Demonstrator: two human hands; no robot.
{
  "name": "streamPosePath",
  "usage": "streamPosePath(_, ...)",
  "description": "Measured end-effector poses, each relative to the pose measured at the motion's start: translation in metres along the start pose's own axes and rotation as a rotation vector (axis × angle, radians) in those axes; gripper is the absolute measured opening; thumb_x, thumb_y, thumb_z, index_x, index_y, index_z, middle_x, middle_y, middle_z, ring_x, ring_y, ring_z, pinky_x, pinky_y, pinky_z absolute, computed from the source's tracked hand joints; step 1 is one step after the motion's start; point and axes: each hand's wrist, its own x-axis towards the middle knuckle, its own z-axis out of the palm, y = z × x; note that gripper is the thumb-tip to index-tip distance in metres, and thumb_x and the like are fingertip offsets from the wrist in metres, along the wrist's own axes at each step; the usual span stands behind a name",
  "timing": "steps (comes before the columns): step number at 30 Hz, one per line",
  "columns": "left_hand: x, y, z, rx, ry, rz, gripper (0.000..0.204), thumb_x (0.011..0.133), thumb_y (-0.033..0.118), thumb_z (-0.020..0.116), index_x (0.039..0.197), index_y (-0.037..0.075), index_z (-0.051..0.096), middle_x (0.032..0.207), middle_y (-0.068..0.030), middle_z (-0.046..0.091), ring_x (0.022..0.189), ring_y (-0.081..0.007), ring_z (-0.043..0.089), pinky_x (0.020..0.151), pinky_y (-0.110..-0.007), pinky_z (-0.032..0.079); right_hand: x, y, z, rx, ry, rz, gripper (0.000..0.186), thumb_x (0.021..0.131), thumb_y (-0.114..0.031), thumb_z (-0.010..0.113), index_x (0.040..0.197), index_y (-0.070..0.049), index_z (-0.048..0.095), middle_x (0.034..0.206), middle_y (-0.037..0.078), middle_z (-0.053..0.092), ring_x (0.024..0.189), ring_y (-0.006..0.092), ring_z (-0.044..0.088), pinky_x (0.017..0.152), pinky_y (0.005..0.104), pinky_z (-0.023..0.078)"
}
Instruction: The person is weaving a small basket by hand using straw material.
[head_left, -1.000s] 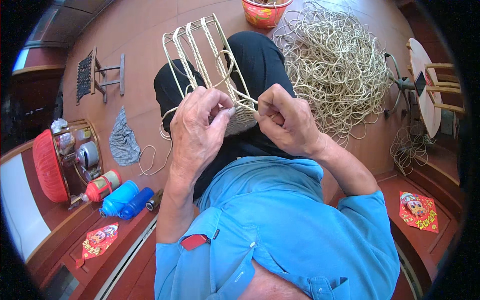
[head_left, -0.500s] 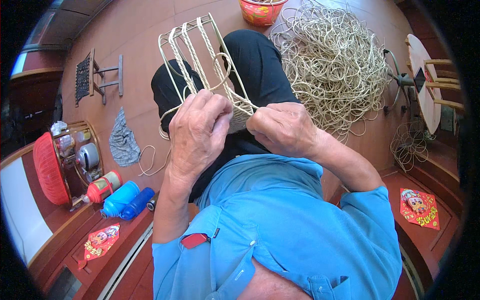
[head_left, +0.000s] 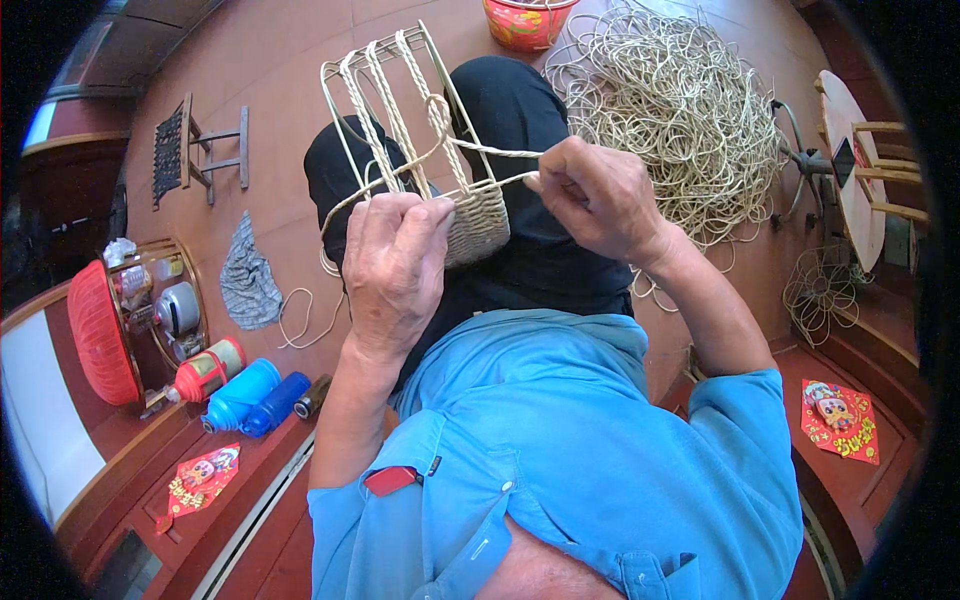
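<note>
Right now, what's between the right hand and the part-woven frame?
Two strands of cord span the gap from the right hand to the part-woven frame, with the dark trouser leg behind them. The head view shows it.

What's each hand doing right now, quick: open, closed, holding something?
Left hand: closed at the edge of the woven part; exactly what it pinches is hidden.
Right hand: closed, holding pale cord.
</note>
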Motion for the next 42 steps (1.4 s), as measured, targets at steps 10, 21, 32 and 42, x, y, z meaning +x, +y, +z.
streamPosePath(10,-0.027,-0.062,-0.024,-0.459,0.230,-0.612,0.020,0.110,0.016,0.068,0.123,0.001,0.073,0.106,-0.0016,0.070,0.096,-0.0096,0.062,0.089,-0.025,0.050,-0.048,0.076,-0.054,-0.423,-0.048,-0.084,0.020,0.098,-0.024,0.081,0.115,-0.016,0.075,0.098,0.004,0.081,0.079,0.0212,0.078,0.068,0.0340,0.062)
streamPosePath(21,-0.044,-0.087,-0.013,-0.816,0.162,-0.720,0.042,0.116,0.036,0.056,0.136,0.002,0.069,0.119,-0.0067,0.074,0.112,-0.0139,0.065,0.106,-0.033,0.049,-0.127,0.190,-0.178,0.110,0.206,0.933,0.083,0.096,-0.019,0.079,0.167,-0.002,0.039,0.076,-0.007,0.052,0.065,0.0043,0.048,0.055,0.0248,0.037)
streamPosePath(32,-0.053,-0.092,0.012,-0.866,0.234,-0.785,0.028,0.111,0.026,0.068,0.124,0.002,0.076,0.110,-0.0010,0.074,0.103,-0.0086,0.064,0.097,-0.027,0.051,-0.066,0.182,-0.155,-0.185,-0.377,1.154,0.045,0.100,-0.040,0.073,0.123,-0.001,0.077,0.094,0.010,0.083,0.074,0.0154,0.071,0.067,0.0323,0.058)
streamPosePath(42,-0.050,-0.087,0.021,-0.770,0.268,-0.800,0.021,0.108,0.021,0.071,0.117,0.004,0.078,0.105,0.0012,0.074,0.099,-0.0072,0.062,0.094,-0.027,0.050,0.034,0.025,-0.001,-0.018,-0.168,0.156,0.014,0.105,-0.006,0.064,0.117,-0.004,0.071,0.104,0.014,0.074,0.091,0.0288,0.072,0.079,0.0402,0.057)
